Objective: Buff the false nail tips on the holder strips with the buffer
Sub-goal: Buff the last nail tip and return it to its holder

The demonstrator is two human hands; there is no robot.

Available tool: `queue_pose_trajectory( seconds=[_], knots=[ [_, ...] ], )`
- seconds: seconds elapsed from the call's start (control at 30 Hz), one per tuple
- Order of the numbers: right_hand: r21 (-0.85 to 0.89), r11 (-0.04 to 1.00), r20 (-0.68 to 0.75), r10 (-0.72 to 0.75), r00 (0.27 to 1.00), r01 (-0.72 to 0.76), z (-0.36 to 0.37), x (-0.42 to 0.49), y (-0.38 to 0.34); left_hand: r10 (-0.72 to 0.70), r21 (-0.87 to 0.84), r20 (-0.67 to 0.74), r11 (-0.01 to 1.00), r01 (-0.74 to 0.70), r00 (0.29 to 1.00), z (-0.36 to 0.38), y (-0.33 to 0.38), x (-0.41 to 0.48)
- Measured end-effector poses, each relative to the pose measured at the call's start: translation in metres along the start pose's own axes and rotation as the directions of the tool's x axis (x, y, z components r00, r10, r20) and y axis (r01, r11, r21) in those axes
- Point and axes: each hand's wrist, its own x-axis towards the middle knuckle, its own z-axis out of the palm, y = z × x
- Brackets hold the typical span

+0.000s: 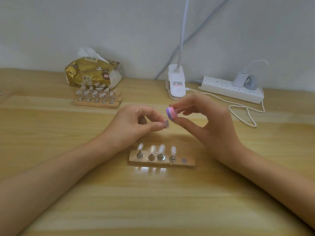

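Head view, starting at the lower edge of the frame: two bare forearms reach in from the lower left and lower right corners over a pale wooden table (153, 201). Just past them, in the lower middle of the frame, a small wooden holder strip (189, 163) lies flat on the table. Four clear nail tips (161, 148) stand on it in a row, each on a little metal stand. The fifth spot (184, 160), at the strip's right end, shows only a round grey disc.

Above the strip, at the centre of the frame, both hands are raised off the table. The left hand (136, 125) pinches a single nail tip (166, 123) between thumb and forefinger, the other fingers curled in. The right hand (209, 123) grasps a small buffer (171, 113) banded in purple and pink, thumb below and fingertips on top. The buffer sits just above and to the right of the pinched tip; whether they touch cannot be told.

Further back, left of centre, more holder strips (97, 103) lie side by side, crowded with nail tips on stands. Behind them, in the upper left, stands a gold tissue pack (92, 72) with a white tissue poking out of the top. Right of centre, a white clip lamp (176, 82) rests on the table, its neck rising out of the frame. At the right, a white power strip (231, 90) lies against the wall with a charger (238, 79) plugged in, and a white cable (247, 114) loops across the table in front of it.
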Motion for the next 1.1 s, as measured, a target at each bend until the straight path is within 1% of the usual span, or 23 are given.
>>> queue_pose_trajectory(
  seconds=[0.03, 0.07, 0.17, 0.23, 0.27, 0.3, 0.33, 0.4, 0.43, 0.47, 0.53, 0.6, 0.63, 0.67, 0.7, 0.77, 0.8, 0.83, 0.9, 0.97, 1.0, 1.03, 1.1],
  knots=[
    [-0.025, 0.999, 0.026, -0.043, 0.999, 0.043, 0.003, -0.001, -0.001, 0.000, 0.009, -0.003, 1.000, 0.000, 1.000, 0.000, 0.000, 0.000],
    [-0.045, 0.998, 0.049, -0.039, 0.998, 0.041, 0.004, -0.001, 0.000, 0.001, 0.014, -0.004, 1.000, -0.001, 1.000, 0.001, -0.001, 0.000],
    [-0.042, 0.998, 0.022, 0.055, 0.998, -0.054, -0.002, -0.001, 0.006, 0.010, 0.010, 0.003, 1.000, -0.010, 1.000, 0.000, 0.000, -0.001],
    [-0.027, 1.000, 0.000, -0.001, 1.000, 0.001, -0.003, 0.000, 0.003, 0.009, 0.015, 0.003, 1.000, -0.009, 1.000, 0.000, 0.001, -0.001],
    [-0.036, 0.998, 0.020, -0.043, 0.999, 0.044, -0.001, 0.000, 0.002, 0.005, 0.021, -0.002, 1.000, -0.005, 1.000, 0.000, 0.000, 0.000],
    [-0.042, 0.998, 0.048, -0.043, 0.998, 0.045, -0.001, -0.001, 0.002, -0.001, 0.024, -0.008, 1.000, 0.001, 1.000, 0.000, 0.000, 0.000],
    [-0.042, 0.999, 0.065, 0.003, 0.998, -0.001, -0.002, -0.001, 0.004, -0.006, 0.021, -0.011, 1.000, 0.007, 1.000, 0.000, 0.000, 0.001],
    [-0.011, 0.995, 0.039, 0.095, 0.995, -0.094, -0.007, 0.000, 0.006, -0.002, 0.006, -0.010, 1.000, 0.002, 1.000, 0.000, -0.001, 0.000],
    [0.007, 0.997, 0.006, 0.078, 0.997, -0.078, -0.008, -0.001, 0.005, 0.003, 0.000, -0.004, 1.000, -0.003, 1.000, 0.000, 0.000, 0.000],
    [0.001, 1.000, -0.008, 0.020, 1.000, -0.020, -0.007, 0.000, 0.002, 0.004, 0.003, -0.002, 1.000, -0.004, 1.000, 0.000, 0.000, 0.000],
    [-0.043, 0.996, 0.052, -0.080, 0.995, 0.083, -0.001, -0.001, -0.001, 0.001, 0.017, -0.008, 1.000, -0.001, 1.000, 0.000, -0.001, 0.000],
    [-0.075, 0.997, 0.085, 0.000, 0.996, 0.007, -0.003, -0.001, 0.005, -0.009, 0.016, -0.010, 1.000, 0.010, 1.000, 0.001, -0.002, 0.001],
    [-0.077, 0.996, 0.065, 0.041, 0.997, -0.036, -0.006, 0.000, 0.007, -0.007, 0.015, -0.010, 1.000, 0.007, 1.000, 0.000, -0.002, 0.001],
    [-0.066, 0.997, 0.031, 0.041, 0.999, -0.039, -0.008, -0.001, 0.007, -0.004, 0.011, -0.004, 1.000, 0.004, 1.000, 0.001, -0.001, 0.000],
    [-0.056, 0.998, 0.006, -0.001, 1.000, 0.002, -0.007, -0.001, 0.005, -0.003, 0.008, 0.000, 1.000, 0.003, 1.000, 0.001, -0.001, 0.000],
    [-0.062, 0.992, 0.051, -0.104, 0.993, 0.107, -0.003, -0.002, 0.002, -0.014, 0.013, -0.009, 1.000, 0.014, 1.000, 0.001, -0.001, 0.000],
    [-0.067, 0.994, 0.084, -0.080, 0.993, 0.086, -0.001, -0.002, 0.003, -0.023, 0.016, -0.016, 1.000, 0.023, 1.000, 0.001, -0.001, 0.000],
    [-0.070, 0.997, 0.091, -0.014, 0.996, 0.021, -0.002, -0.002, 0.006, -0.026, 0.019, -0.018, 0.999, 0.027, 0.999, 0.001, -0.002, 0.001],
    [-0.043, 0.996, 0.042, 0.078, 0.996, -0.076, -0.007, -0.001, 0.010, -0.020, 0.021, -0.017, 1.000, 0.020, 1.000, 0.002, -0.001, 0.001],
    [-0.017, 1.000, 0.008, 0.012, 1.000, -0.012, -0.007, -0.001, 0.005, -0.024, 0.027, -0.015, 0.999, 0.024, 1.000, 0.002, 0.000, 0.001],
    [-0.024, 0.999, 0.036, -0.037, 0.999, 0.038, -0.004, -0.001, 0.004, -0.028, 0.030, -0.018, 0.999, 0.029, 0.999, 0.002, 0.000, 0.001],
    [-0.029, 0.999, 0.073, -0.041, 0.996, 0.043, -0.002, -0.001, 0.003, -0.031, 0.033, -0.018, 0.999, 0.032, 0.999, 0.002, -0.001, 0.001],
    [-0.021, 0.998, 0.089, 0.067, 0.994, -0.065, -0.003, -0.001, 0.007, -0.028, 0.021, -0.021, 0.999, 0.029, 0.999, 0.001, -0.002, 0.002]
  ],
)
